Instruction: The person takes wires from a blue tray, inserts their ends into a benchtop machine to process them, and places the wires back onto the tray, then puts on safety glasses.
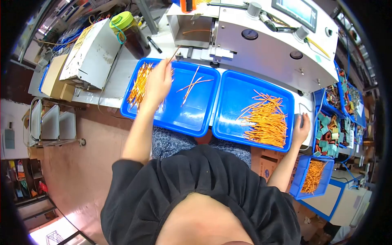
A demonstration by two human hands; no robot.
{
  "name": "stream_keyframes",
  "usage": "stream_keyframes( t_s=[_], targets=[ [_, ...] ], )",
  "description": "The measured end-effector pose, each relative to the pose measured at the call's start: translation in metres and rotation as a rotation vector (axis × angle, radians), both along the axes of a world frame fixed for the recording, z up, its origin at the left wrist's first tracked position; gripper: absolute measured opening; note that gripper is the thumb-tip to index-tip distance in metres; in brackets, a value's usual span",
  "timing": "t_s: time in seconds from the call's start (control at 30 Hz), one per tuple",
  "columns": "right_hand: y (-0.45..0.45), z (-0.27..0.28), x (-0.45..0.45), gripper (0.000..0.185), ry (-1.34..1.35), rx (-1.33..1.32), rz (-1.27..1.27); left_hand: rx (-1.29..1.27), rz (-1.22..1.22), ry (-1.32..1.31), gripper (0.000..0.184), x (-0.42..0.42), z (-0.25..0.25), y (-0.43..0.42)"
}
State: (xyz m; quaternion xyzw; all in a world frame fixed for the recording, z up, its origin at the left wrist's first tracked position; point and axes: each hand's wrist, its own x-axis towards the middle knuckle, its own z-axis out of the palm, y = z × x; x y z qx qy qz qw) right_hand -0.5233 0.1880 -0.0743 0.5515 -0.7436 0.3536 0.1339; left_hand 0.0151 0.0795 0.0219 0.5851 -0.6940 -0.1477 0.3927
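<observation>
My left hand (158,83) is closed in a pinch on a short thin wire (174,54), which points up toward the machine. It hangs over the left blue tray (195,116). Under and beside this hand lies a pile of orange wires (139,85) with shiny ends; a few loose wires (190,86) lie crossed to its right. My right hand (301,130) rests at the outer right side of the right blue tray (228,106), fingers slightly apart, with nothing visible in it. That tray holds a heap of orange wires (267,122).
A white machine (269,53) with gauges and a screen stands behind the trays; an orange wire lies in its open recess (194,34). A lidded bottle (132,38) and a black marker (154,45) stand left. Blue bins (300,175) with parts line the right.
</observation>
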Motion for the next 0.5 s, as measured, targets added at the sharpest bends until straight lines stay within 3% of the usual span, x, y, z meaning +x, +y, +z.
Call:
stream_keyframes(
  t_s=[0.03, 0.07, 0.13, 0.2, 0.33, 0.5],
  targets=[
    [0.0, 0.0, 0.002, 0.031, -0.003, 0.002, -0.006, -0.151, 0.074, 0.084, 0.027, -0.001, -0.017, 0.013],
    [0.0, -0.001, 0.003, 0.031, -0.017, -0.001, -0.003, 0.148, 0.176, 0.293, 0.028, -0.008, -0.005, 0.037],
    [0.0, -0.001, 0.003, 0.031, -0.043, -0.01, -0.003, -0.134, 0.169, 0.433, 0.026, -0.006, -0.033, 0.05],
    [0.0, 0.0, 0.003, 0.032, -0.05, -0.011, -0.005, 0.07, 0.153, 0.358, 0.028, 0.007, -0.038, 0.06],
    [-0.001, 0.0, 0.002, 0.031, -0.033, -0.017, 0.016, 0.078, 0.176, 0.361, 0.033, 0.022, -0.035, 0.053],
    [0.0, -0.002, 0.001, 0.031, -0.03, -0.031, 0.025, 0.044, 0.148, 0.698, 0.033, 0.004, -0.025, 0.046]
  ],
)
